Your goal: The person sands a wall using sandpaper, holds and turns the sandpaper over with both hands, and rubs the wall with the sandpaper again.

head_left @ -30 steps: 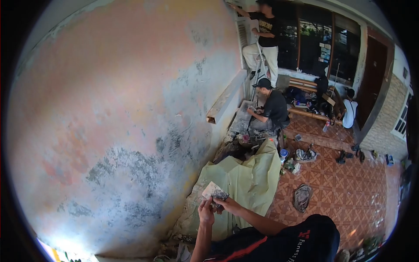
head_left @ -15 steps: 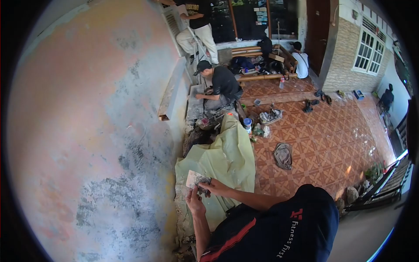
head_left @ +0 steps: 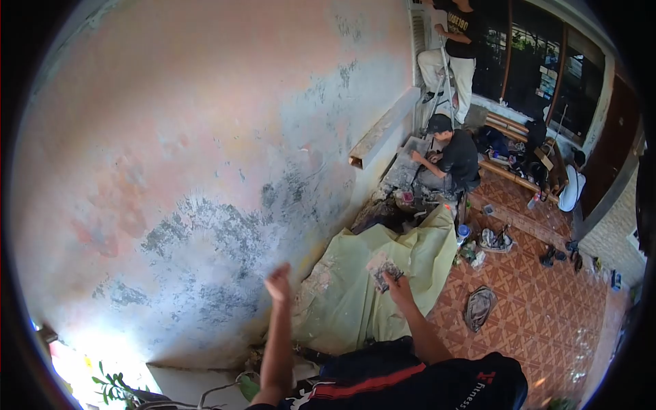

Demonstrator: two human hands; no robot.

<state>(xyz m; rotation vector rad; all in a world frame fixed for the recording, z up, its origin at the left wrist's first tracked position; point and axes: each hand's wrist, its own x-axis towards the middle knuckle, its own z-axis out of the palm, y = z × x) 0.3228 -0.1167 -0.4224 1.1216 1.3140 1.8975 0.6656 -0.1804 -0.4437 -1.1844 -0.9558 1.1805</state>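
Note:
My right hand [head_left: 396,285] grips a flat, worn piece of sandpaper [head_left: 383,270], pale on one part and dark and speckled on the other, above the green sheet. My left hand [head_left: 279,283] is raised in front of the lower wall, apart from the piece; its fingers are curled and blurred, and whether they hold anything is not visible. The painted wall [head_left: 225,137] has pink, white and blue-grey areas with dark rough patches. A pale green sheet [head_left: 355,294] lies crumpled along the wall's foot.
A person in a black cap [head_left: 458,160] crouches by the wall. Another person stands on a ladder [head_left: 445,75] behind. A third sits near a bamboo bench [head_left: 509,179]. A grey bag [head_left: 480,307], shoes and a blue-lidded tub [head_left: 464,232] stand on tiles. A beam [head_left: 383,130] juts along the wall.
My left hand has come away from the sandpaper and moved left toward the wall. My right hand keeps the piece, now farther right. The view swung right, then back left.

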